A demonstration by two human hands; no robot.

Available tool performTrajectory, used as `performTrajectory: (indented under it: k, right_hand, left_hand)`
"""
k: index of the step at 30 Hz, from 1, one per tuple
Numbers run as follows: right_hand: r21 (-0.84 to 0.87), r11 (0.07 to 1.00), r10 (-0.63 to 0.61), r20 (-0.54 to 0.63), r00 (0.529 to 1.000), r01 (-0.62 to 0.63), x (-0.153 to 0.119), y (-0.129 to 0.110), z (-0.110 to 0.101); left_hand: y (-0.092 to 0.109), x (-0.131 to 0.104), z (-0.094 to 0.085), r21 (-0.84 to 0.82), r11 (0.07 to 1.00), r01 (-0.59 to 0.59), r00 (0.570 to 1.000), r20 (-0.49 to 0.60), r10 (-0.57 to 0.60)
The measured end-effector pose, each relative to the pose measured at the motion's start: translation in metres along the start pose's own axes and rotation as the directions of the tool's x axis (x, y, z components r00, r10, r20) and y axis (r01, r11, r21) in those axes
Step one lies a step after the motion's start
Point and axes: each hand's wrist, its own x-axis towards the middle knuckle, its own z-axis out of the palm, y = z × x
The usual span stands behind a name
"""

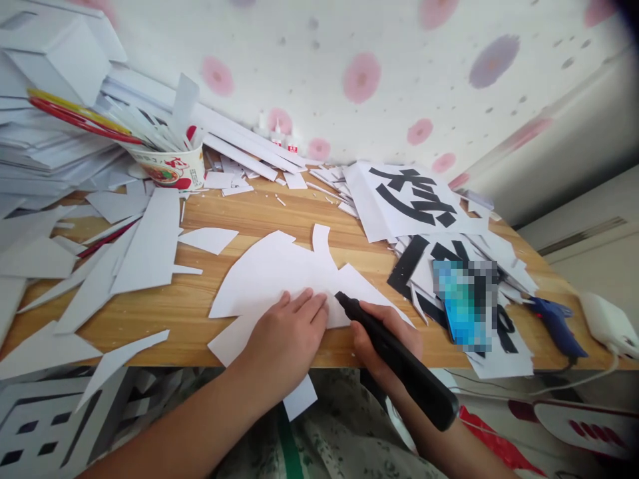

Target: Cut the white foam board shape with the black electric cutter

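My left hand (289, 332) lies flat on a cut white foam-board sheet (264, 273), fingers stretched out and pressing it to the table. A second white piece shows from under it at the lower left. My right hand (387, 339) is wrapped around a thick black pen-shaped tool (399, 359). The tool slants, its narrow tip at the sheet's right part, just beside my left fingertips. Whether the tip touches the board I cannot tell. A curved arm of the sheet points away from me.
White offcuts (150, 246) cover the left side, near a paper cup (174, 166) of tools. To the right lie printed character sheets (409, 199), a partly blurred blue object (462, 309), a blue glue gun (556, 326) and a white adapter (609, 322). Small bottles (277, 136) stand by the wall.
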Motion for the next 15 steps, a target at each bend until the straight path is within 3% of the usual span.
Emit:
performTrajectory:
  k: [7,15]
  right_hand:
    - [0.013,1.000,0.007,0.022,1.000,-0.007,0.002,-0.001,0.001]
    - [0.005,0.997,-0.072,0.163,0.984,0.072,0.011,-0.007,-0.003]
  left_hand:
    - [0.000,0.000,0.001,-0.002,1.000,-0.006,1.000,-0.018,0.006]
    - [0.006,0.001,0.001,-0.064,0.996,0.065,0.996,0.058,-0.061]
